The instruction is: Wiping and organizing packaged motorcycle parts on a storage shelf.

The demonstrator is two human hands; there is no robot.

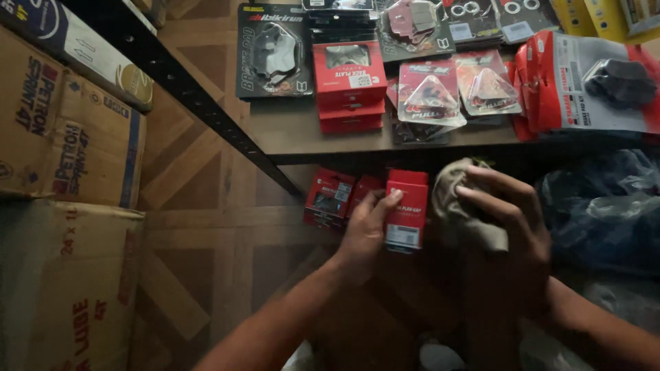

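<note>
Red box [405, 209], small, upright, gripped in left hand [364, 230], thumb on its front face. Grey-brown cloth [464, 206] bunched in right hand [509, 227], fingers closed over it, touching box's right edge. Two more red boxes [330, 196] just behind, under the shelf. Above: wooden shelf [302, 130] with red stack [349, 82] and blister packs [430, 93]. Cartons [65, 124] far left.

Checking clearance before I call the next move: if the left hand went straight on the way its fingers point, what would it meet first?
Judging loosely, since depth is unclear: the left hand, gripping the small red box, would probably meet the wooden shelf's edge.
</note>
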